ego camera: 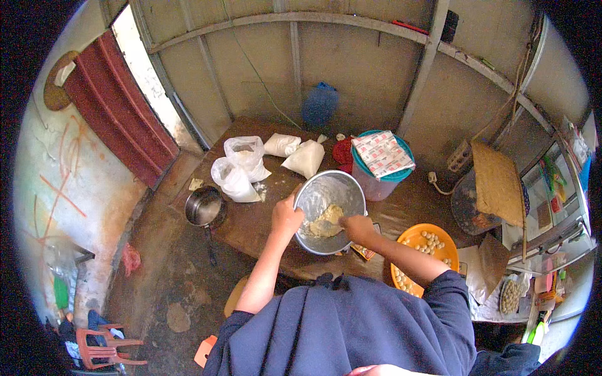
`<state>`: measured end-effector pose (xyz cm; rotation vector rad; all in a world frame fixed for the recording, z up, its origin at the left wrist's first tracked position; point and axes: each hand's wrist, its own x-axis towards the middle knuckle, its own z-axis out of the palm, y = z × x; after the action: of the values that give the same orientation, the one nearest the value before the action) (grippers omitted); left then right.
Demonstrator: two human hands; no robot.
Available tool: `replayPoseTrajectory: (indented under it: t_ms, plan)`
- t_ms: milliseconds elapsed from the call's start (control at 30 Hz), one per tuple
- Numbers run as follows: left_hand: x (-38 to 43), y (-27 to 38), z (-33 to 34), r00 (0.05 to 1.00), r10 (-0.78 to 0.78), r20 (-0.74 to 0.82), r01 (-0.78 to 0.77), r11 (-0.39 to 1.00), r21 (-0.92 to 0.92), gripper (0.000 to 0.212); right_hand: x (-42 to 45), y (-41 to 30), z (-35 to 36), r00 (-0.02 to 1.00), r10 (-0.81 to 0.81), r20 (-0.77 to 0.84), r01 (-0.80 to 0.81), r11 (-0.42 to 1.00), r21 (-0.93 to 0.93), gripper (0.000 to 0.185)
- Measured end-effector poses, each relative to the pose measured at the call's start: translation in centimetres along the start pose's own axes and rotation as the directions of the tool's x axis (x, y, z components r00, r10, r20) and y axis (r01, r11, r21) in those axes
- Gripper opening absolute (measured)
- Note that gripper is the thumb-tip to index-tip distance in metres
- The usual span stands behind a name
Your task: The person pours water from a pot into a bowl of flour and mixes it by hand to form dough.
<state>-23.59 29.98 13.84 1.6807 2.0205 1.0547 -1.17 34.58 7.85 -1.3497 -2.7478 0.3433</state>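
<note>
A round metal bowl stands tilted at the table's near side, its inner wall smeared with white powder. Pale yellow dough lies in a lump at its bottom. My left hand grips the bowl's left rim. Reaching in over the right rim, my right hand is closed around what looks like a spoon, its tip in the dough; the fingers partly hide the handle. Below my right forearm sits an orange basin holding several small pale dough balls.
Open plastic bags of white powder and tied bags stand on the brown table. A saucepan is at the left edge. Behind the bowl is a teal-lidded bucket with a printed packet. A person sits near a plastic chair.
</note>
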Motion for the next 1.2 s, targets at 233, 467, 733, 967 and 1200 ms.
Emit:
replayPoseTrajectory:
  t_ms: [233,467,733,967,1200]
  plan:
    - [-0.3,0.4,-0.6,0.998,-0.001,0.060,0.003,0.999,-0.032,0.054,0.9,1.2,-2.1,0.999,0.035,0.000,-0.034,0.974,-0.225,0.014]
    - [-0.7,-0.1,0.9,0.998,0.004,-0.063,-0.011,0.994,-0.109,0.045,2.2,2.9,-3.4,0.985,0.105,-0.134,-0.136,0.959,-0.247,0.011]
    - [-0.7,-0.5,1.4,0.987,-0.013,-0.159,-0.009,0.991,-0.137,0.048,0.8,1.4,-5.5,0.975,0.164,-0.150,-0.183,0.976,-0.121,0.014]
    - [-0.8,0.2,1.0,0.962,0.123,-0.243,-0.165,0.973,-0.164,0.051,1.5,1.9,-3.9,0.986,0.101,-0.130,-0.105,0.994,-0.024,0.017]
    - [-0.7,1.7,0.3,0.976,0.156,-0.150,-0.181,0.968,-0.172,0.052,1.4,1.0,-2.5,0.978,0.181,0.100,-0.181,0.983,-0.014,0.023]
